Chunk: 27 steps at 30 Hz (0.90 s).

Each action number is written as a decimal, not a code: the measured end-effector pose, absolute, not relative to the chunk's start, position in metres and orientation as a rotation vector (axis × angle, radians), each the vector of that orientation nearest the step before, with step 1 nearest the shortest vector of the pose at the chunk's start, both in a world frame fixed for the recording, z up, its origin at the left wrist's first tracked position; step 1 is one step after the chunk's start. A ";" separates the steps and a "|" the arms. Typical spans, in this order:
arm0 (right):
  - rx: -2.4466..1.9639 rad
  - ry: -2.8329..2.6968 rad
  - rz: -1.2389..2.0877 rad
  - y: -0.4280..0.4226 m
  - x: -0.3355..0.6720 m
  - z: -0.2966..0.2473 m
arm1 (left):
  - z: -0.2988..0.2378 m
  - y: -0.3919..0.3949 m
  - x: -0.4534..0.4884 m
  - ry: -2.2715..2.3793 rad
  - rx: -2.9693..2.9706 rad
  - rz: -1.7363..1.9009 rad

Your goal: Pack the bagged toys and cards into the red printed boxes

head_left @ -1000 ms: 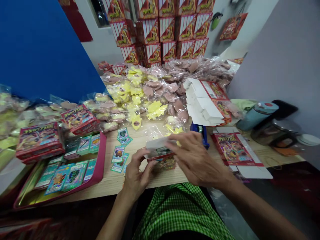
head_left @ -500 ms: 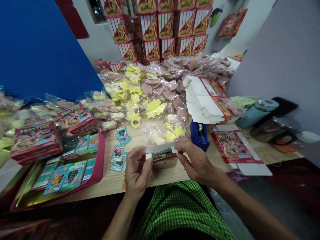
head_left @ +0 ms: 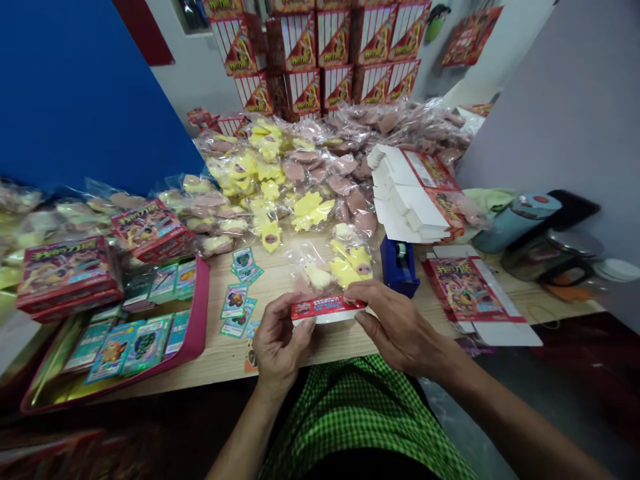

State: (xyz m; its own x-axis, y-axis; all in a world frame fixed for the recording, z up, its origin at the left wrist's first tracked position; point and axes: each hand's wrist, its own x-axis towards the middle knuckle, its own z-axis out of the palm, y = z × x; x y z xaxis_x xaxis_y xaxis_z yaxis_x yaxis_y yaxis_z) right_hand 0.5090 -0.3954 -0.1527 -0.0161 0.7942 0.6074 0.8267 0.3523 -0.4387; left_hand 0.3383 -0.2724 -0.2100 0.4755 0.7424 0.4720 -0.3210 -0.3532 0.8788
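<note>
Both my hands hold a small, flat red-and-white printed cardboard box (head_left: 327, 310) by its ends, just above the wooden table. My left hand (head_left: 283, 340) pinches its left end between thumb and fingers. My right hand (head_left: 395, 327) lies along its right end and upper edge. Right behind the box sits a clear bag with a yellow plush toy (head_left: 350, 263). Loose green trading cards (head_left: 235, 310) lie left of my left hand. The box's underside is hidden.
A blue tape dispenser (head_left: 399, 267) stands beyond my right hand. Folded white-and-red cartons (head_left: 415, 193) and a flat printed box blank (head_left: 467, 290) lie right. Bagged toys (head_left: 305, 167) heap behind; a pink tray of cards (head_left: 195, 320) sits left; stacked boxes (head_left: 320, 53) rise beyond.
The box has turned in my hands, and its red printed face now shows instead of its white flap and open side. It sits lower, uncovering the bagged yellow toy behind it.
</note>
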 end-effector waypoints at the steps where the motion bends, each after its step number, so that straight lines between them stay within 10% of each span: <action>1: -1.440 -1.777 -0.049 -0.394 0.507 -0.152 | -0.208 -0.273 0.338 0.393 1.589 1.169; 20: -1.359 -2.037 -0.320 -0.394 0.520 -0.162 | -0.179 -0.248 0.323 0.016 2.488 1.170; 27: -2.012 -0.762 0.049 -0.412 0.572 -0.175 | -0.185 -0.272 0.340 0.149 2.473 1.309</action>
